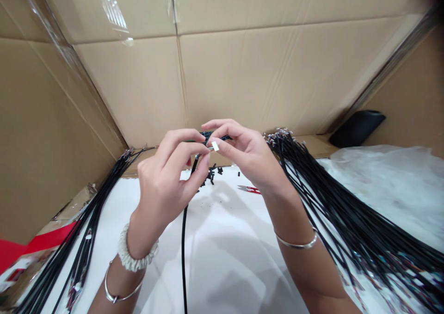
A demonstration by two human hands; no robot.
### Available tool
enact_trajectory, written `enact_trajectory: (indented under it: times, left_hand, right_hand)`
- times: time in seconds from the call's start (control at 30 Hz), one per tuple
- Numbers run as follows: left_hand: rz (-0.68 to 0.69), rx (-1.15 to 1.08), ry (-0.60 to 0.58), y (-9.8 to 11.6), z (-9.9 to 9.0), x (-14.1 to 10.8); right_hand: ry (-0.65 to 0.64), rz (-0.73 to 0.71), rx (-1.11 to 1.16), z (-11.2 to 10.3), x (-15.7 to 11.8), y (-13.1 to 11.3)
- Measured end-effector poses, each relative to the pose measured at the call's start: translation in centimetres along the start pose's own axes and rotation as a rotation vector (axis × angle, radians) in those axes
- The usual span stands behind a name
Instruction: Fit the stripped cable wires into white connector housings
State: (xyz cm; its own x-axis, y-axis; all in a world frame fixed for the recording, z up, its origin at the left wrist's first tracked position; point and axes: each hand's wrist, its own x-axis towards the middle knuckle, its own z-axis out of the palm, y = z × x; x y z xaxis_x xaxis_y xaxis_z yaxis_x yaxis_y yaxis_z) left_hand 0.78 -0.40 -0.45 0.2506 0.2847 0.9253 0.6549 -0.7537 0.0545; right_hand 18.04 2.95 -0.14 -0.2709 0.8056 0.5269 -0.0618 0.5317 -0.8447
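Observation:
A black cable (184, 254) hangs down from my left hand (169, 170), whose thumb and fingers pinch the thin wires at its end. At those wire ends is a small white connector (215, 145), gripped between the thumb and forefinger of my right hand (243, 152). Both hands are raised over the white work surface, fingertips close together. Below them lie several short black tube pieces (211, 175). Red-handled thread snips (249, 189) rest beside my right wrist.
Bundles of black cables with wire ends lie at the right (333, 203) and at the left (100, 198). Cardboard walls (236, 73) stand at the back and sides. Clear plastic sheeting (388, 180) and a black object (357, 128) are at the right.

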Motion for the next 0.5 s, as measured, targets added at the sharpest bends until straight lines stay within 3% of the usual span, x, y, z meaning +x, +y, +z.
enact_trajectory:
  times: [0.2, 0.33, 0.5]
  left_hand:
    - [-0.407, -0.374, -0.230, -0.45, 0.49, -0.47]
    - [-0.490, -0.399, -0.159, -0.76, 0.73, -0.56]
    - [-0.485, -0.393, -0.059, -1.06, 0.99, -0.66]
  right_hand:
    - [0.041, -0.004, -0.032, -0.24, 0.15, 0.20]
    - [0.041, -0.003, -0.052, -0.15, 0.20, 0.43]
    - [0.026, -0.104, -0.102, 0.30, -0.14, 0.25]
